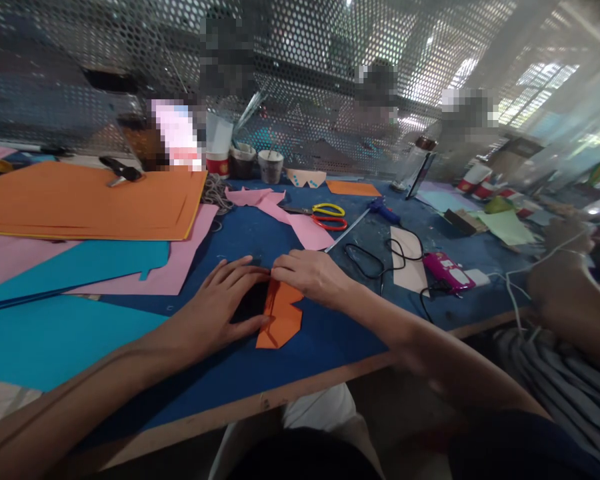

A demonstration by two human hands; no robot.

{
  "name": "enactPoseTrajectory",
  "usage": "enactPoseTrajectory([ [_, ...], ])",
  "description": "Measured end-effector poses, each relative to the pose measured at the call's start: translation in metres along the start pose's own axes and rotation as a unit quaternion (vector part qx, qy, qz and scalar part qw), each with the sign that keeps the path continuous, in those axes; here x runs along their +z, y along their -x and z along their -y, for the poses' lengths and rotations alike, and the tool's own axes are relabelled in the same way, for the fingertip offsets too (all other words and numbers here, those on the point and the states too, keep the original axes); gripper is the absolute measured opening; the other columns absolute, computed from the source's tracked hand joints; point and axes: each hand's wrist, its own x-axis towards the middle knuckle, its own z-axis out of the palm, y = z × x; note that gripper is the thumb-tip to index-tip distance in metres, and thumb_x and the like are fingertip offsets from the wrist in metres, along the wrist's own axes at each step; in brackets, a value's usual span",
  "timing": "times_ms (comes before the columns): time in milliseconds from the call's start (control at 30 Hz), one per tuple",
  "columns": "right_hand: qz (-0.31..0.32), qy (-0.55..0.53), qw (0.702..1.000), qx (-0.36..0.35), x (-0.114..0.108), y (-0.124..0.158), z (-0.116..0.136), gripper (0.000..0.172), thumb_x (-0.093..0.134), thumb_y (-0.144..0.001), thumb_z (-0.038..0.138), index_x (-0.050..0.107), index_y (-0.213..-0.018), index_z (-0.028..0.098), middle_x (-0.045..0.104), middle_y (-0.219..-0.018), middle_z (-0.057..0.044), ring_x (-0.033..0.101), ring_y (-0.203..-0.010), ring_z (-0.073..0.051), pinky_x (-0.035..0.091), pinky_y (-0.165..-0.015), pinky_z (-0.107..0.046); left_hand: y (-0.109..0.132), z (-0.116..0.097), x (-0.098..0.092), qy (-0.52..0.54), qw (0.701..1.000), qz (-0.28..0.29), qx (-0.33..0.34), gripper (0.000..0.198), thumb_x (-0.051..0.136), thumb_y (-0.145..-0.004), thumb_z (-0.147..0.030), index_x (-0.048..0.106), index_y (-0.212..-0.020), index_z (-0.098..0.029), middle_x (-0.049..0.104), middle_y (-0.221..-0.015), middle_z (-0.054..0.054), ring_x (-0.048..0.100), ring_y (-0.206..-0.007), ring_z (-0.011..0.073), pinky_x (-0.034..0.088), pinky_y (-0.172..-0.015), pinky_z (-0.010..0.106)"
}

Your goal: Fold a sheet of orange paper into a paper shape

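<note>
An orange paper cutout (283, 319) with angled, notched edges lies on the blue tabletop in front of me, with a crease or raised strip along its left side. My left hand (225, 298) arches at that side, holding the edge between thumb and index finger while the other fingers stretch forward. Curled over the far end of the cutout, my right hand (313, 275) presses and pinches it, its fingertips meeting the left index finger. The right hand's thumb is hidden.
Orange sheets (90, 200), blue paper (65, 340) and pink paper (193, 257) pile up at left. Beyond my hands lie pink scraps (305, 227), scissors (330, 217) and a glue gun (385, 210) with a black cord. Another person's arm (563, 287) rests at right near a magenta device (447, 272).
</note>
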Motion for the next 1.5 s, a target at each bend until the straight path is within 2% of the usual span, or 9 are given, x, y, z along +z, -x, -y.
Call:
enactPoseTrajectory([
  [233,-0.005,-0.011,1.000,0.001,0.0014,0.0024,-0.0006,0.021,0.047,-0.109,0.011,0.067,-0.111,0.015,0.072,-0.110,-0.008,0.059,-0.089,-0.020,0.046,-0.074,-0.033,-0.0009,-0.0004,0.0005,0.009,1.000,0.006,-0.006,0.071,0.058,-0.096,-0.071,0.053,-0.146,-0.022,0.062,-0.150,0.013,0.037,-0.156,0.0358,0.034,-0.125,0.060],
  [533,-0.012,-0.073,0.997,0.015,-0.0001,0.0031,-0.0005,0.022,0.047,-0.108,0.009,0.068,-0.115,0.013,0.073,-0.111,-0.011,0.061,-0.097,-0.021,0.051,-0.081,-0.034,-0.0005,0.0017,0.0010,0.020,0.999,0.023,-0.010,0.068,0.058,-0.096,-0.072,0.055,-0.148,-0.026,0.060,-0.153,0.011,0.035,-0.157,0.0371,0.024,-0.129,0.065],
  [733,-0.026,-0.083,0.996,0.027,0.0036,0.0025,-0.0028,0.021,0.048,-0.108,0.012,0.069,-0.112,0.015,0.073,-0.107,-0.009,0.061,-0.097,-0.021,0.051,-0.084,-0.034,-0.0011,-0.0018,-0.0018,0.024,0.999,0.025,-0.023,0.073,0.059,-0.096,-0.072,0.052,-0.150,-0.025,0.059,-0.154,0.012,0.035,-0.157,0.0363,0.028,-0.128,0.063],
  [1067,-0.024,-0.087,0.996,0.029,0.0028,0.0033,-0.0040,0.021,0.049,-0.108,0.012,0.069,-0.112,0.016,0.073,-0.109,-0.008,0.061,-0.098,-0.020,0.050,-0.085,-0.032,-0.0003,0.0025,0.0011,0.018,0.999,0.027,-0.011,0.068,0.059,-0.096,-0.071,0.058,-0.147,-0.027,0.060,-0.153,0.010,0.034,-0.157,0.0377,0.023,-0.129,0.066],
  [1233,-0.041,-0.129,0.990,0.035,0.0032,0.0031,-0.0049,0.021,0.050,-0.109,0.015,0.071,-0.109,0.016,0.076,-0.109,-0.008,0.063,-0.099,-0.021,0.052,-0.090,-0.035,-0.0007,0.0007,-0.0005,0.014,0.999,0.028,-0.015,0.068,0.057,-0.096,-0.072,0.059,-0.146,-0.026,0.061,-0.153,0.010,0.035,-0.157,0.0368,0.023,-0.128,0.067],
  [1367,-0.080,-0.208,0.969,0.110,0.0016,0.0035,-0.0047,0.018,0.058,-0.105,0.015,0.072,-0.116,0.017,0.077,-0.110,-0.007,0.067,-0.105,-0.021,0.053,-0.095,-0.035,-0.0009,0.0001,-0.0018,0.012,0.999,0.030,-0.016,0.068,0.057,-0.096,-0.073,0.058,-0.146,-0.027,0.061,-0.153,0.010,0.035,-0.157,0.0365,0.024,-0.128,0.067],
  [1433,-0.095,-0.221,0.956,0.165,0.0021,0.0042,-0.0047,0.026,0.055,-0.102,0.008,0.072,-0.118,0.017,0.078,-0.113,-0.007,0.068,-0.109,-0.020,0.053,-0.097,-0.035,-0.0010,0.0004,-0.0018,0.015,0.999,0.030,-0.019,0.067,0.058,-0.096,-0.073,0.060,-0.145,-0.028,0.061,-0.153,0.010,0.035,-0.157,0.0366,0.024,-0.128,0.067],
  [1500,-0.083,-0.219,0.955,0.179,0.0041,0.0051,-0.0049,0.033,0.051,-0.099,0.002,0.075,-0.117,0.017,0.077,-0.115,-0.008,0.068,-0.111,-0.020,0.053,-0.099,-0.036,-0.0012,0.0006,-0.0015,0.018,0.999,0.028,-0.023,0.066,0.059,-0.095,-0.074,0.061,-0.143,-0.029,0.062,-0.153,0.009,0.035,-0.157,0.0370,0.023,-0.128,0.067],
])
